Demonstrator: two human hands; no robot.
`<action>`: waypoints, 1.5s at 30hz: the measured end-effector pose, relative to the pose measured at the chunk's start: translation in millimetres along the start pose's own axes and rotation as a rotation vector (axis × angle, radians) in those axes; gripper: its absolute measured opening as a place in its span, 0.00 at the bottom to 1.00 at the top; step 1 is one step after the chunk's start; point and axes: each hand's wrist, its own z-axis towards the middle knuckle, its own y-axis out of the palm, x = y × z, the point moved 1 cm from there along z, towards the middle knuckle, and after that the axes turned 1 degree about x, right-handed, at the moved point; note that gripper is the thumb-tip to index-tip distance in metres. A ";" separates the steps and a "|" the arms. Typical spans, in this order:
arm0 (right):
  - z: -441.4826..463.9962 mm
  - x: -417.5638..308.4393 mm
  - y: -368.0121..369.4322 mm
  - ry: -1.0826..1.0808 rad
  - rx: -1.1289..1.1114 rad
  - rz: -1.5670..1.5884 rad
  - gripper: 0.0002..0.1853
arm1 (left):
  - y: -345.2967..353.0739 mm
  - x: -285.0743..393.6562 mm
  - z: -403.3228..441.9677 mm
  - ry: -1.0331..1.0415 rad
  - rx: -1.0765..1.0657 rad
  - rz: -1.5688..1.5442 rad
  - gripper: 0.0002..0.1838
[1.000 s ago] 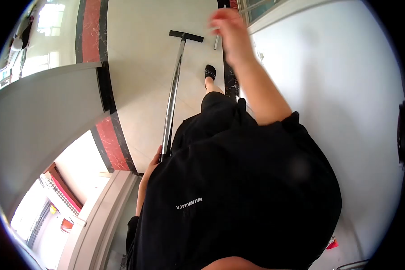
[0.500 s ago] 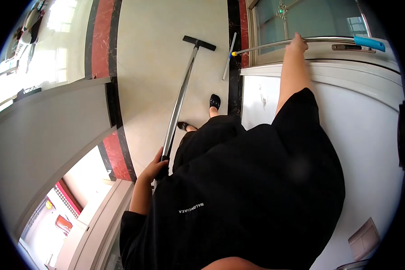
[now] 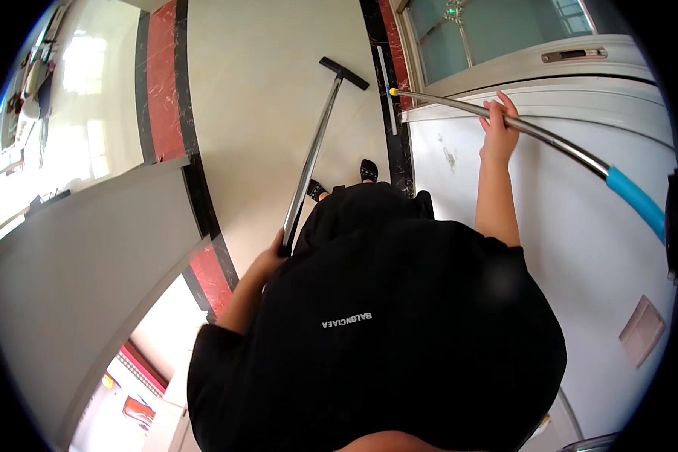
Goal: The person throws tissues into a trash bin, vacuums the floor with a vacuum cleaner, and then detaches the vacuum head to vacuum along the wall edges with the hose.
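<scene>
One left grip (image 3: pixel 267 264) wraps a black-headed chrome pole (image 3: pixel 311 160), one right grip (image 3: pixel 500 134) loosely a blue-handled silver pole (image 3: pixel 554 139), likely steadying both near the beige floor's (image 3: pixel 264 90) black edge (image 3: pixel 402 162).

We see a pale floor (image 3: pixel 264 90) bordered on both sides by red-and-black bands (image 3: pixel 166 83). Right of the floor are a white wall (image 3: pixel 580 233) and a framed glass pane (image 3: pixel 520 22); left of it, a grey panel (image 3: pixel 90 279) and glaring light (image 3: pixel 84 64).
</scene>
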 end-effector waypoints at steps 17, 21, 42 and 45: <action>46.7 53.7 44.8 -0.074 0.025 0.115 0.15 | -55.5 38.8 27.8 0.134 0.056 0.233 0.48; 117.0 92.8 72.4 -0.108 0.021 0.057 0.14 | 17.1 -40.2 -52.5 -0.048 0.061 -0.037 0.46; 189.9 84.4 65.5 0.302 0.509 -0.011 0.22 | 55.4 37.9 -8.7 0.116 0.074 -0.372 0.46; 183.3 84.5 67.1 0.350 0.511 0.047 0.22 | 41.7 54.4 2.5 0.116 0.094 -0.202 0.47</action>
